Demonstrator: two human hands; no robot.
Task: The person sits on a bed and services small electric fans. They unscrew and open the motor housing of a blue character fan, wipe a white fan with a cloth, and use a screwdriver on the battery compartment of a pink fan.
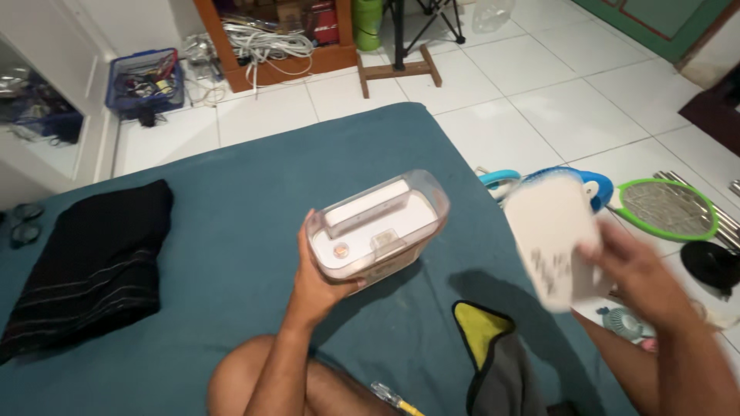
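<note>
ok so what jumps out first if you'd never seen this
The clear plastic box with a white insert, held up mid-frame by the left hand above the teal bedsheet. To its right, the right hand holds a blurred white lid-like piece. A folded black cloth lies far left.

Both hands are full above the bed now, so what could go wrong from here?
1. The left hand grips the clear plastic box only at one end, tilted; it might slip onto the teal bed cover.
2. The right hand holds the white lid-like piece out past the bed edge, blurred; if dropped, it would likely hit the tiled floor.
</note>
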